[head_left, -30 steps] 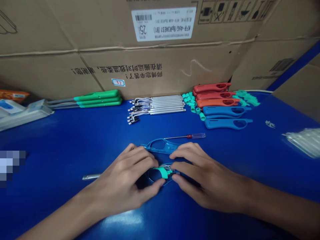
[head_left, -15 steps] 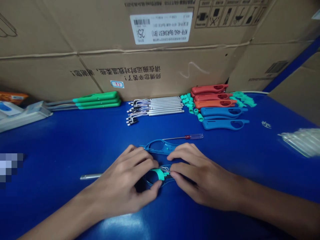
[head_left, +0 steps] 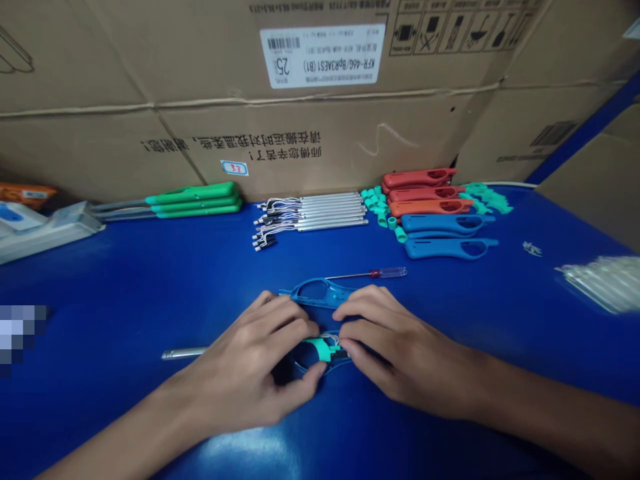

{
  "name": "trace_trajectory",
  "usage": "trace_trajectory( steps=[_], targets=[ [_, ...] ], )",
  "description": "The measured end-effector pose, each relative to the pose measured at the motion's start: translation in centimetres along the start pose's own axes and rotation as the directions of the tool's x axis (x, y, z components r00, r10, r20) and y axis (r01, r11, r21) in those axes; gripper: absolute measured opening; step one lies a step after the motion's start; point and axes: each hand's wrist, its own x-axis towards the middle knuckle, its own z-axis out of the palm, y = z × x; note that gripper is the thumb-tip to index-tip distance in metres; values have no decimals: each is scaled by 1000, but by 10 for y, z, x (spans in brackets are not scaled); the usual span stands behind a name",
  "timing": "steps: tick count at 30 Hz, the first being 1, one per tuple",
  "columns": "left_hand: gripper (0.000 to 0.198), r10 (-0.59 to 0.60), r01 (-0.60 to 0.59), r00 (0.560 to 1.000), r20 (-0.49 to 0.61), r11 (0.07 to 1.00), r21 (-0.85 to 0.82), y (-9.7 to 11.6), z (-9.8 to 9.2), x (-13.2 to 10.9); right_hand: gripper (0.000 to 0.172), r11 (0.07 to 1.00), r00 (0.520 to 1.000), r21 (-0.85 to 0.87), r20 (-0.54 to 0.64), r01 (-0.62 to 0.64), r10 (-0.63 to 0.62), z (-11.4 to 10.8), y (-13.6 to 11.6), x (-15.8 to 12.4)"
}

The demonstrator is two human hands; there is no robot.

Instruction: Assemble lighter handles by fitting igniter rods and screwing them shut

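Observation:
A blue plastic shell half [head_left: 301, 367] lies on the blue table, with a teal trigger piece [head_left: 320, 349] and thin white wires [head_left: 330, 339] in it. My left hand [head_left: 265, 353] grips the shell's left part and teal piece between thumb and fingers. On the right, my right hand [head_left: 400, 347] pinches at the wires and a small dark part; its fingertips hide much of them. From under my left hand a silver metal tube [head_left: 183, 353] sticks out leftward. Just beyond both hands rests another blue shell half [head_left: 317, 292], its hollow side up.
Behind it lies a screwdriver [head_left: 387, 273]. Farther back are silver tubes with wires [head_left: 333, 213], teal rings [head_left: 383, 217], red, orange and blue shells [head_left: 445, 249] and green-handled pieces [head_left: 200, 195]. Clear bags [head_left: 607, 283] lie right; a cardboard box [head_left: 200, 67] stands behind.
My right fingertips have shifted slightly at the wires, and more of the small dark part shows. The silver tube has moved a little to the right.

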Motion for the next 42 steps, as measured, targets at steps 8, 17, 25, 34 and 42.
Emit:
trace_trajectory(
  steps=[8, 17, 25, 34, 42],
  targets=[
    [24, 1, -1, 1000, 13, 1000, 31, 0, 1, 0, 17, 1000, 1000, 18, 10, 0, -1, -2, -3, 2],
    [16, 5, -5, 1000, 10, 1000, 4, 0, 1, 0, 13, 998, 996, 25, 70, -56, 54, -4, -5, 5],
    [23, 15, -15, 1000, 18, 1000, 10, 1, 0, -1, 16, 999, 998, 5, 50, -42, 42, -3, 0, 3],
    [24, 32, -31, 999, 10, 999, -8, 1, 2, -1, 13, 996, 998, 72, 26, -57, 55, -2, -5, 5],
    [15, 6, -3, 999, 41, 998, -66, 3, 1, 0, 10, 993, 999, 111, 16, -49, 48, -2, -4, 3]
  ],
)
